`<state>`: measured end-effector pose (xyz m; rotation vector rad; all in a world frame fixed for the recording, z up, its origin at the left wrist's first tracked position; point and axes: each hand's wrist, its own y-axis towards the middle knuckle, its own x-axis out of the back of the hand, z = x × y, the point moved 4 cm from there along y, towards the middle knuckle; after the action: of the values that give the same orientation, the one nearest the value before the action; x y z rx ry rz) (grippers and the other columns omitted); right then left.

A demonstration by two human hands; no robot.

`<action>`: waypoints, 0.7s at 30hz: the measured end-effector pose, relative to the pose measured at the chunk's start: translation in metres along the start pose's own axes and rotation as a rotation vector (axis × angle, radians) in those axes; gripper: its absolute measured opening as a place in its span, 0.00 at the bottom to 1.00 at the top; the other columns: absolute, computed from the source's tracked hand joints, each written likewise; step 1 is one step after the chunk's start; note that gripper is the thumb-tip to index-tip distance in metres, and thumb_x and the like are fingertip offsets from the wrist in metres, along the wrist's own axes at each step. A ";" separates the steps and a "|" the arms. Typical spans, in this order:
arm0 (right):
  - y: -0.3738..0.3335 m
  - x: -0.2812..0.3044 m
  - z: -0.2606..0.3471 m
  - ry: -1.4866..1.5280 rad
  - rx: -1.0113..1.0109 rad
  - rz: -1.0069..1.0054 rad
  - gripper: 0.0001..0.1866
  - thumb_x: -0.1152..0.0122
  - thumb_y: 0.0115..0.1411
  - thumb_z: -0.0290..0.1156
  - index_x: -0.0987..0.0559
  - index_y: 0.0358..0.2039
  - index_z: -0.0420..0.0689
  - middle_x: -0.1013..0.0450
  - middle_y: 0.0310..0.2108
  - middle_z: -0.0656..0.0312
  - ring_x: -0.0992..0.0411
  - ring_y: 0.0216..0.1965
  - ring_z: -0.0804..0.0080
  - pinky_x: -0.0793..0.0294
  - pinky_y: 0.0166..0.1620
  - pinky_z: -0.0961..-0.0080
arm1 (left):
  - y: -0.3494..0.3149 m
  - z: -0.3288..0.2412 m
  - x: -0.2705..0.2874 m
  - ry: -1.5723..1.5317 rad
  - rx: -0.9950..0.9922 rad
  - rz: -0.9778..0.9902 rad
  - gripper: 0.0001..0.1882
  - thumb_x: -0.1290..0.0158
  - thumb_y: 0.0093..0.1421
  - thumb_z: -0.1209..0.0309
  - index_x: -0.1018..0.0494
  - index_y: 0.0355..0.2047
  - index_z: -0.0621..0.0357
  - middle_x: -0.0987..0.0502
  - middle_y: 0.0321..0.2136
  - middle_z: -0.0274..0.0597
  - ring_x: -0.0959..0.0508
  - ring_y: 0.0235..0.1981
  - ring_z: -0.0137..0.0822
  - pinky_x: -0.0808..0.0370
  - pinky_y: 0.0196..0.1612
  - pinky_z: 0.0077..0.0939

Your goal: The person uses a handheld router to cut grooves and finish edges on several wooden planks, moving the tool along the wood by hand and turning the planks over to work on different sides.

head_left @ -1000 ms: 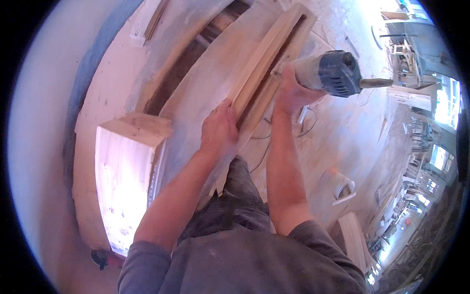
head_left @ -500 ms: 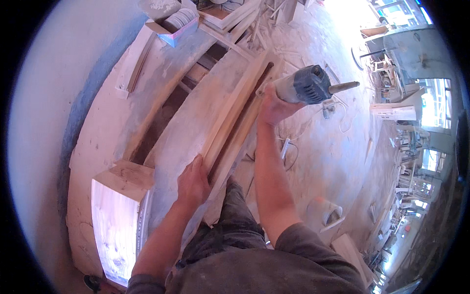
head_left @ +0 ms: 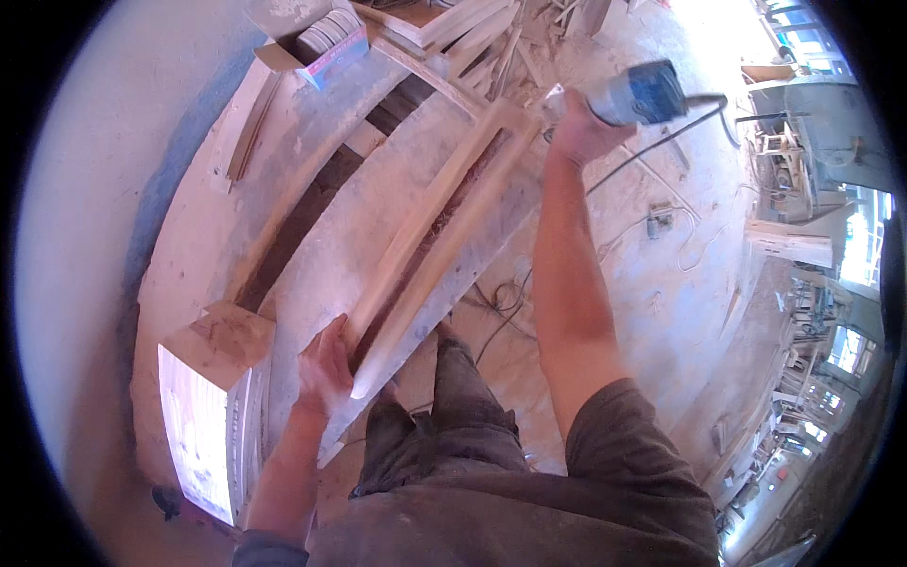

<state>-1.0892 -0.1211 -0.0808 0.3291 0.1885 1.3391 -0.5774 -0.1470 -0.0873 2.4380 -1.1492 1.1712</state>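
Observation:
A long pale wooden piece (head_left: pixel 408 250) with a deep slot along it lies slantwise over the bench, its near end toward me. Loose shavings show in the slot. My left hand (head_left: pixel 326 364) is closed at the near end, its fingers against the left edge; part of the grip is hidden. Out to the right of the far end, my right hand (head_left: pixel 588 132) wraps round a hand-held router (head_left: pixel 628 97) with a pale body and a dark blue motor cap. The router is tilted on its side, apart from the wood, and its cord trails right.
A wooden block (head_left: pixel 213 406) stands on the bench (head_left: pixel 203 255) at my left. Farther off sit a curved wooden piece (head_left: pixel 248 128) and an open box (head_left: pixel 338 61) of discs. Cords cross the dusty floor (head_left: pixel 661 312); offcuts (head_left: pixel 491 52) lie heaped at the back.
The router in my right hand has moved away from the slotted wood, right and farther off. My left hand and the wood's near end have shifted left and nearer. Shavings now show in the slot.

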 end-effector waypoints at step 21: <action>-0.280 0.146 0.091 -0.679 0.922 0.487 0.22 0.23 0.52 0.31 0.20 0.46 0.38 0.22 0.47 0.53 0.24 0.49 0.55 0.24 0.51 0.60 | 0.043 -0.054 -0.015 0.264 0.228 -0.065 0.16 0.58 0.72 0.62 0.27 0.45 0.59 0.18 0.31 0.59 0.17 0.33 0.58 0.21 0.38 0.53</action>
<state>-0.7695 -0.0449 -0.0833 1.6614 0.1448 1.4640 -0.6454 -0.1420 -0.0689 2.3602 -0.8967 1.6230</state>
